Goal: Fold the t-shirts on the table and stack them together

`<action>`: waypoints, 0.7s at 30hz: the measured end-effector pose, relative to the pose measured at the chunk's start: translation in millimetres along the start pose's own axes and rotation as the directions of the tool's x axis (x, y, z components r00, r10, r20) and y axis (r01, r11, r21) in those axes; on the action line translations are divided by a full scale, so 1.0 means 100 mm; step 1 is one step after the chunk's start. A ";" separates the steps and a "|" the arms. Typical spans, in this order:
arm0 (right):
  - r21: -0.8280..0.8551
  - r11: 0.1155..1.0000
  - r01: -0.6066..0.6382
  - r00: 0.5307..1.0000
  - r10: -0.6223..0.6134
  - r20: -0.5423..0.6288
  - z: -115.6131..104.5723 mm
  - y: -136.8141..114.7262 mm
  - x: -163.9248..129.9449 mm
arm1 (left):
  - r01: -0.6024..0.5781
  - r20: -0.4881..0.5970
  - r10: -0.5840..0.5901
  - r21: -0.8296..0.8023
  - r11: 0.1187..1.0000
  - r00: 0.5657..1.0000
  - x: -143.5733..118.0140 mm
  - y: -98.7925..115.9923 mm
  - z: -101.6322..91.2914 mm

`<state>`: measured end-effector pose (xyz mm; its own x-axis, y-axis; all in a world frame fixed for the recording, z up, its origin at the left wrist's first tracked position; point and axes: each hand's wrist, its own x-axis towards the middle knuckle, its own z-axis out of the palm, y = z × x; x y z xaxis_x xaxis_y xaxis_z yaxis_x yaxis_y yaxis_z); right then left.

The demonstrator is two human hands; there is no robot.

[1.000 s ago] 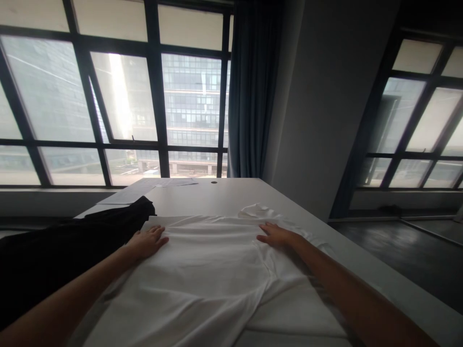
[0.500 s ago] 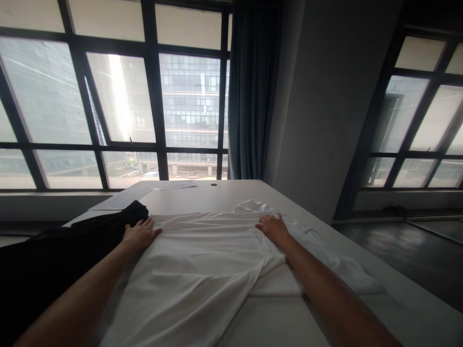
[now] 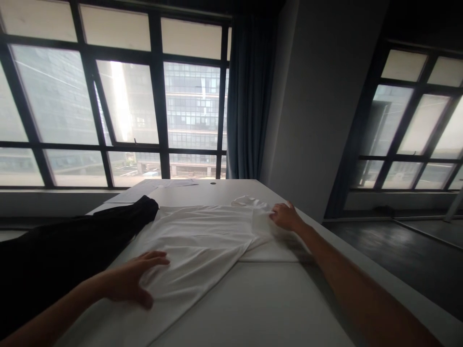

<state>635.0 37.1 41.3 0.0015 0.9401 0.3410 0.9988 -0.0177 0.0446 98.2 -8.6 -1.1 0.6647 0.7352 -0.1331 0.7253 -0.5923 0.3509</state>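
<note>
A white T-shirt (image 3: 202, 236) lies spread flat on a white table (image 3: 267, 308), partly folded, with one end reaching toward me. My left hand (image 3: 135, 279) rests palm down on the near left part of the shirt, fingers apart. My right hand (image 3: 287, 216) reaches to the far right part of the shirt near its crumpled collar area (image 3: 249, 201); its fingers press or pinch the cloth there, and I cannot tell whether they grip it.
A black garment (image 3: 65, 250) lies along the table's left side, touching the shirt's far left corner. Papers (image 3: 144, 189) sit at the far end near the windows. A dark curtain (image 3: 248, 101) hangs behind. The table's right edge drops to a dark floor (image 3: 408, 250).
My left hand has drawn back from the shirt's far left corner to its near part. My right hand has moved farther right and away. The right side of the shirt now lies folded in.
</note>
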 end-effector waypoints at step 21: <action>0.422 0.870 -0.254 0.808 -0.050 0.588 -0.57 0.61 -1.49 | 0.089 -0.288 -0.110 -0.085 0.992 0.951 -0.46 -0.26 0.10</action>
<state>693.1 -123.4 46.9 -0.0201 0.9602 -0.2787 0.8890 -0.1104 -0.4444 50.7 -30.4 -13.4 0.5008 0.8596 0.1016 0.7641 -0.4942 0.4146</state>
